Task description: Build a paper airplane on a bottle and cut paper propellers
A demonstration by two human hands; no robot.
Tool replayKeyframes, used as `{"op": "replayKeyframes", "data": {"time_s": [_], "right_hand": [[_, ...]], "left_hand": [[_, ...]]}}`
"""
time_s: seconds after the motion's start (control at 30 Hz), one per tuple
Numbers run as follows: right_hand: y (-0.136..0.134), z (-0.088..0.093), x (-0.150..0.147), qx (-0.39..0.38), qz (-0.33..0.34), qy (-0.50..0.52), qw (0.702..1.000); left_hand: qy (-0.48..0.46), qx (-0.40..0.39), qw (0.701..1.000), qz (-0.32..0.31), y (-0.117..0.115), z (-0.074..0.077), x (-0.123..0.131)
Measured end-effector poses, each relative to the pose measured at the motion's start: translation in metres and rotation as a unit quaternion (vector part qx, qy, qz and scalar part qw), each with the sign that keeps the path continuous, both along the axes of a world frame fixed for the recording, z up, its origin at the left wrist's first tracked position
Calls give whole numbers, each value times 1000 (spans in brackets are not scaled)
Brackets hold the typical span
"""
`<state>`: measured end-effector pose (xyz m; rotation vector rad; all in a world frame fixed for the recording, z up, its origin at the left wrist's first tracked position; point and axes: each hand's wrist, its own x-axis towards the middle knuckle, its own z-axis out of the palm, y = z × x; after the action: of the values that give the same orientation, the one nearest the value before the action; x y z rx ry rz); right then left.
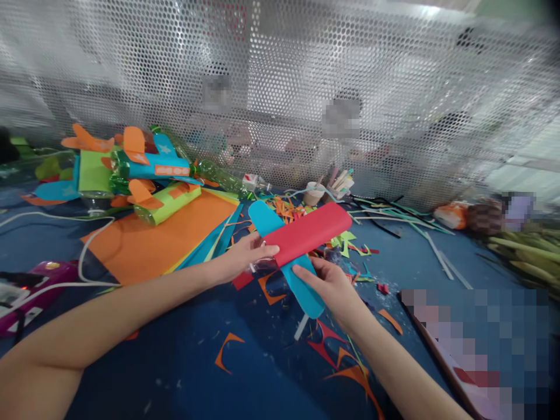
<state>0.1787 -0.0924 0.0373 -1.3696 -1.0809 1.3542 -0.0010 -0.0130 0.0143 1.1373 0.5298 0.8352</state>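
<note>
My left hand (245, 256) grips the near end of a bottle wrapped in red paper (312, 230), held above the blue table (184, 361). A long blue paper wing (284, 262) crosses under the red body. My right hand (330, 286) pinches the near half of that wing, with its thumb on top. Both hands are closed on the craft plane.
Finished bottle planes in blue, green and orange (135, 169) lie at the back left beside orange and blue paper sheets (161, 236). Paper scraps (350, 361) litter the table. A cup of sticks (326, 189) stands by the mesh screen (280, 87). A purple glue gun (39, 280) with a white cord lies at left.
</note>
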Motion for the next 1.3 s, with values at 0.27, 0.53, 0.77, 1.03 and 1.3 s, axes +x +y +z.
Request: {"op": "replayKeyframes", "data": {"time_s": [0.27,0.53,0.77,1.03,1.3], "right_hand": [[0,-9,-2,2,13,-19,1000],[-3,-1,-3,-1,9,-16,1000],[-4,-2,-4,11,5,-22,1000],[-5,-5,-5,15,4,-36,999],[-1,1,0,22,3,-32,999]], "left_hand": [[41,56,998,1,-3,3,2],[59,65,996,-4,-4,7,-1],[49,56,997,-6,-4,4,1],[70,34,997,-12,-7,8,0],[32,72,996,-37,-1,15,-2]]}}
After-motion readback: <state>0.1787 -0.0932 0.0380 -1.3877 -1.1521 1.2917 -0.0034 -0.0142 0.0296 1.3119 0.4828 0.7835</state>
